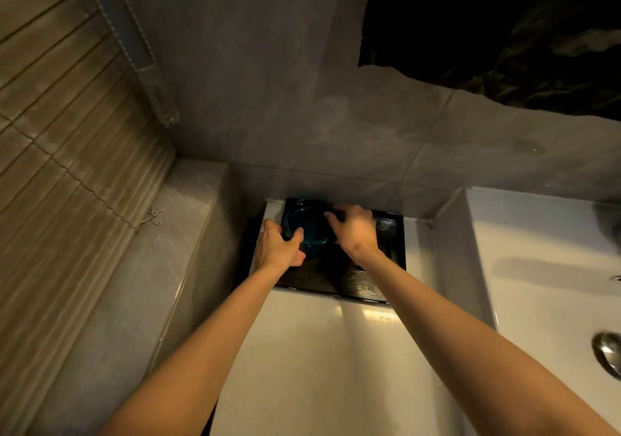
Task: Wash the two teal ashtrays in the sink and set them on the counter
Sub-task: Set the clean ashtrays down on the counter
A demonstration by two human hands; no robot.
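1. Teal ashtray (309,224) approached from the near edge by two bare forearms. They run up and inward from the bottom corners of the view and converge on it.
2. Under the forearms: white counter (319,351), glossy, with a warm reflection near the tray's front edge.
3. To the right of the counter: white sink (537,267), with its metal drain (608,351) at the right border of the view.
4. Left hand (277,245): wrist straight, back of the hand up. The thumb is hooked over the ashtray's near-left rim and the fingers curl round its left side, a closed grip on the dish.
5. Right hand (354,227): wrist bent slightly inward, knuckles up. The fingers curl onto the ashtray's far-right rim, also gripping it.
6. Ashtray position: held between the two hands over the far-left part of a black tray (369,277). The light is dim, so I cannot tell whether it rests on the tray or is just clear of it. The teal shape looks layered (possibly a second dish nested below; not resolvable).
7. The tray is rectangular and lies at the far end of the counter, against the wall. Its surface is wet or streaked to the right of the hands.
8. Behind the tray: grey tiled wall (302,116).
9. To the left: a grey ledge (151,267), and above it a slatted blind (67,133).
10. Upper right: a dark veined panel (504,32).
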